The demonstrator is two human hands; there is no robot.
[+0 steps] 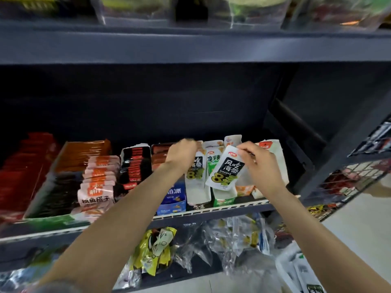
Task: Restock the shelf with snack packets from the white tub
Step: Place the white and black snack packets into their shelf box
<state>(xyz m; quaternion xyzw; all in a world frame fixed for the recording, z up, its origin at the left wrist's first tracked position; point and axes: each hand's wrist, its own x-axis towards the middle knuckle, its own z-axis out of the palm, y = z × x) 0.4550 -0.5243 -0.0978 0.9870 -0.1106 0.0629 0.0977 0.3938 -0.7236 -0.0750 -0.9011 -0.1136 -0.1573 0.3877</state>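
Observation:
My right hand (pixel 261 163) pinches the top of a white snack packet (pixel 225 168) with black and green print, tilted over the white display boxes on the dark shelf (pixel 211 212). My left hand (pixel 182 154) reaches into the neighbouring box and grips the tops of the same kind of packets (pixel 195 166) standing there. A green-and-white packet row (pixel 212 163) stands between the two hands. The white tub (pixel 296 271) shows at the bottom right corner with packets inside.
Red, orange, pink and black snack rows (pixel 99 178) fill the shelf to the left. A blue box (pixel 172 197) stands at the front. Clear and yellow bags (pixel 156 248) hang below. A wire rack (pixel 355 178) stands at the right. An upper shelf (pixel 190 45) overhangs.

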